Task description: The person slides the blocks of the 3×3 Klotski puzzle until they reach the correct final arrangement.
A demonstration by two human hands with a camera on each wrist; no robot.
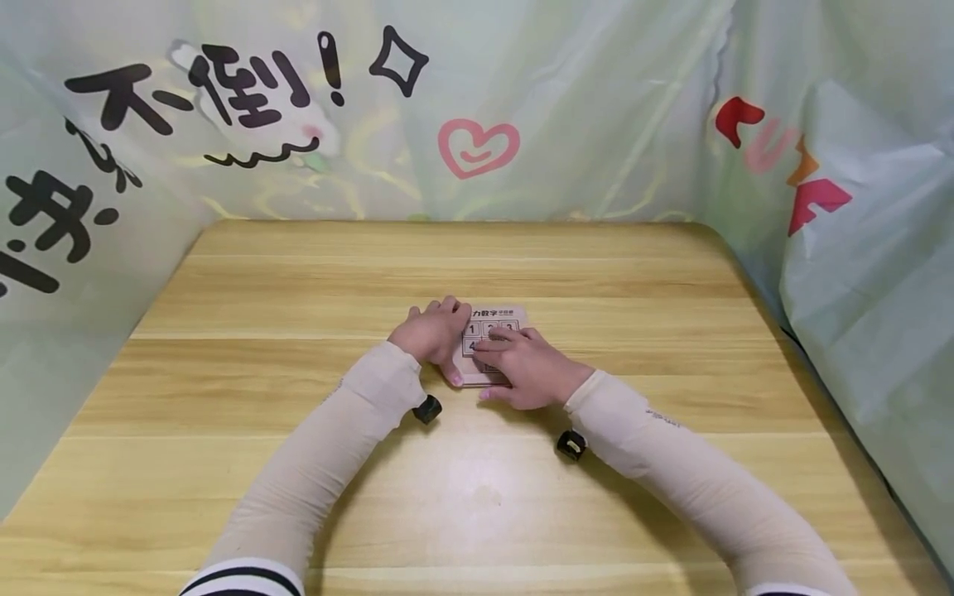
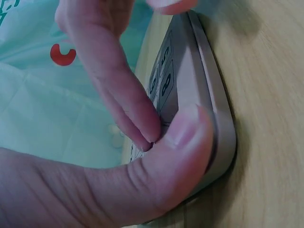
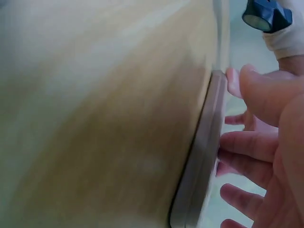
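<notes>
A flat wooden number slide puzzle (image 1: 473,335) lies on the table, with dark printed characters along its far edge and square numbered tiles below. My left hand (image 1: 434,333) grips its left side. The left thumb (image 2: 185,137) presses at the near left corner, while the fingers reach toward the far left corner. Over the tiles lies my right hand (image 1: 529,368), its extended fingertips touching them and covering several. The right thumb stands out by the near edge. Low along the tabletop, the puzzle's side (image 3: 202,152) shows in the right wrist view.
The wooden table (image 1: 477,505) stretches around the puzzle on all sides. Pale green printed curtains (image 1: 581,99) hang behind it and at both sides. Each wrist carries a small black camera (image 1: 427,409) over a beige sleeve.
</notes>
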